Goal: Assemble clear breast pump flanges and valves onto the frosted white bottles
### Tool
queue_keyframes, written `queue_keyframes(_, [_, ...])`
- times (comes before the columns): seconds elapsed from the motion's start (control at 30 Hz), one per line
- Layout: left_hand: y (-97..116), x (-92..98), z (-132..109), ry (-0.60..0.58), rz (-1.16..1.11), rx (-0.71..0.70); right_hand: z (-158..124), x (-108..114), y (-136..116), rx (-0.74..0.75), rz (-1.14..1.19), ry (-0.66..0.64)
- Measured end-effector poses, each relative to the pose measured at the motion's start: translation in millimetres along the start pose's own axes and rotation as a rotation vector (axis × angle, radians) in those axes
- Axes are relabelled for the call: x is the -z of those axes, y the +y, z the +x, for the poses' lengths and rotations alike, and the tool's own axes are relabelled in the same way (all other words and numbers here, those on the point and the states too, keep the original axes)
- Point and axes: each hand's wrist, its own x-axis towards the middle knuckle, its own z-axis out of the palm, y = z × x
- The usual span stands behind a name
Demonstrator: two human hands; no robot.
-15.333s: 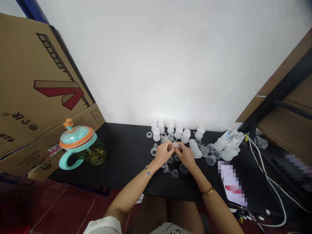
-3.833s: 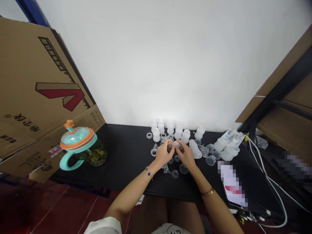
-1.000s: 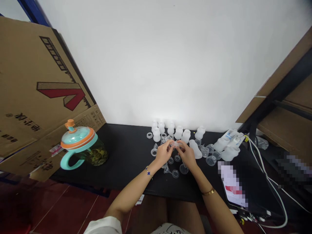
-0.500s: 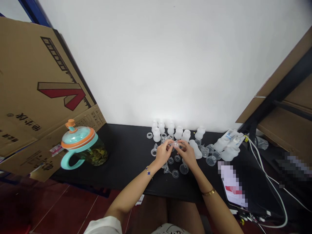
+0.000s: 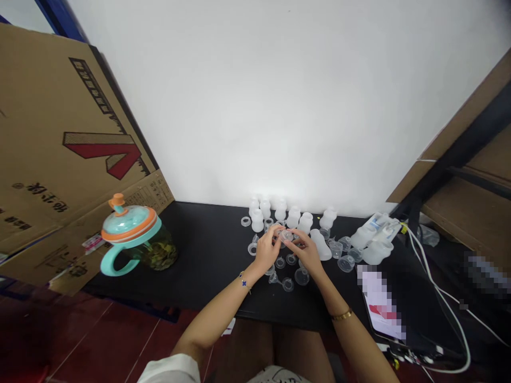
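Between the fingertips of both hands is a small clear round bottle collar (image 5: 286, 235), held above the table. My left hand (image 5: 266, 249) grips its left side, and my right hand (image 5: 306, 250) pinches it from the right. What sits inside the collar is too small to make out. Below and around the hands lie several clear rings (image 5: 288, 284) and a clear nipple (image 5: 273, 277). A clear dome cap (image 5: 302, 275) rests under my right wrist. Behind them stand several frosted white bottles (image 5: 257, 220), and one bottle (image 5: 320, 244) lies on its side by my right hand.
More clear caps (image 5: 345, 263) and bagged white bottles (image 5: 373, 242) are on the right, near a phone (image 5: 381, 300) and white cables (image 5: 435, 282). A large teal-lidded jug (image 5: 139, 239) stands left on the black table (image 5: 199, 266), beside a cardboard box (image 5: 72, 143).
The clear collar has tilted between my fingers, so its round face now shows more toward me. Both hands stay in nearly the same place.
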Motion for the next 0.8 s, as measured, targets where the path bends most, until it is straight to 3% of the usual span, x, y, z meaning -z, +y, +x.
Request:
queue_keyframes(0.3, [-8.4, -4.3, 5.1, -0.064, -0.465, 0.325, -2.8, 0.8, -2.5, 0.131, -0.154, 0.03])
queue_keyframes(0.43, [-8.1, -4.2, 8.2, -0.088, -0.557, 0.414, -4.0, -0.3, -2.0, 0.141, -0.234, 0.029])
queue_keyframes(0.8, [-6.8, -3.2, 9.2, -0.102, -0.548, 0.4, -4.0, 0.1, -1.5, 0.134, -0.285, 0.042])
